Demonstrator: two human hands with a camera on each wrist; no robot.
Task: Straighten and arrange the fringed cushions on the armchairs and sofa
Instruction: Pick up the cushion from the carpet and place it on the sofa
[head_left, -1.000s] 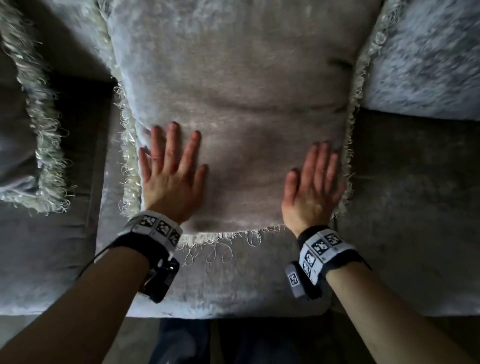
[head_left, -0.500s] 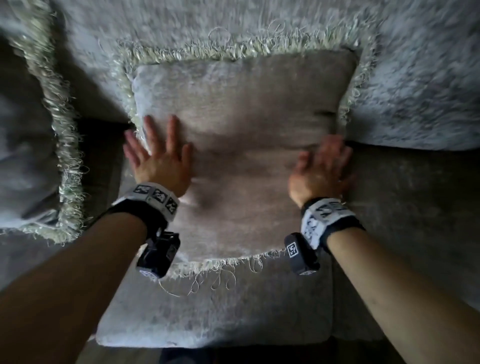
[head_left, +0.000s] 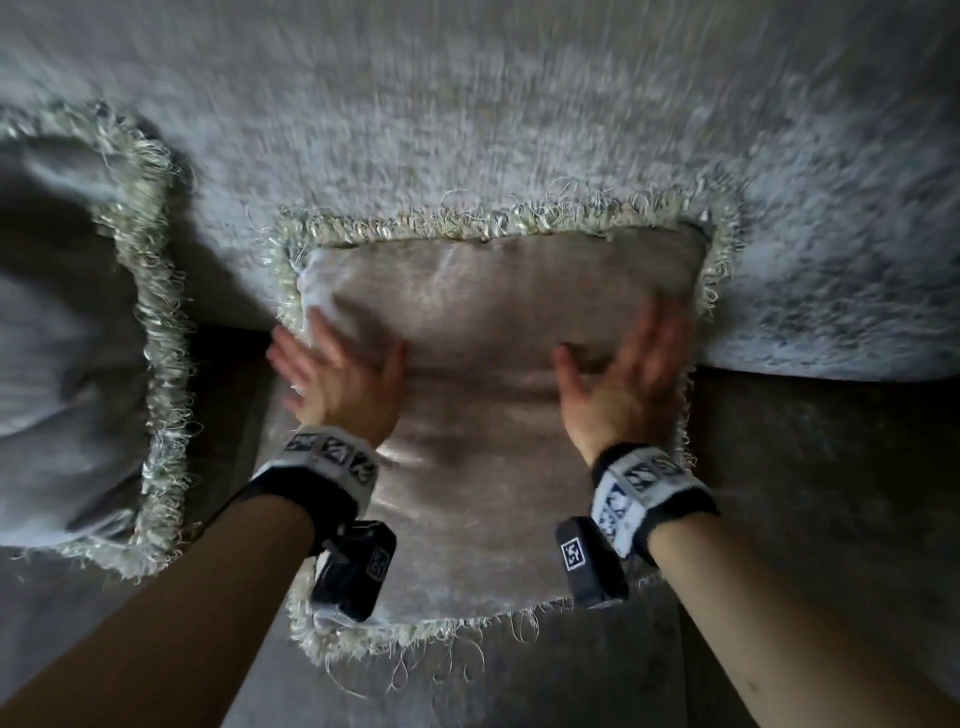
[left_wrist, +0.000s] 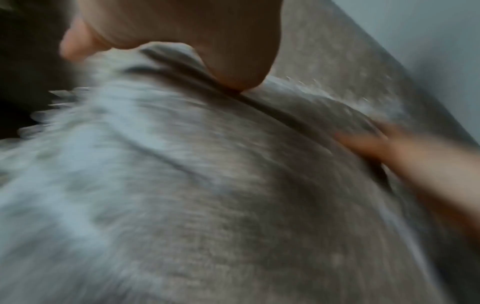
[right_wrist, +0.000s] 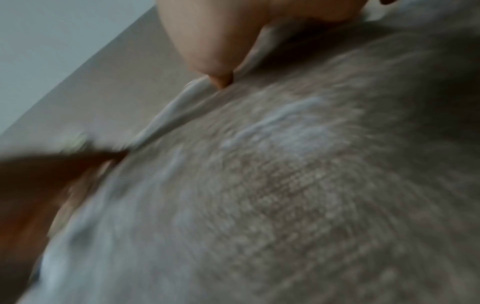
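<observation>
1. Cushion at left (head_left: 62, 364): fringed, lying toward the left edge of the sofa seat (head_left: 810, 493), well apart from both hands, not yet attended to. Risk: left crooked if overlooked.
2. Left hand (head_left: 337, 379): fingers straight and spread, pressed flat on the left edge of the centre cushion (head_left: 493, 415); nothing gripped. Risk: uneven push, skewing the cushion toward one side.
3. Centre cushion: propped against the sofa back (head_left: 519, 130), lower edge near the seat's front edge, a crease across the middle between the hands. Risk: crease set deeper by hard pressing; slump forward once released, since the cushion looks soft.
4. Fringe (head_left: 493, 221): loose threads trailing along the edges. Risk: snagging on fingers or wrist straps.
5. Right hand (head_left: 623, 374): fingers extended, flat near the right edge; blurred, grip on nothing apparent.
</observation>
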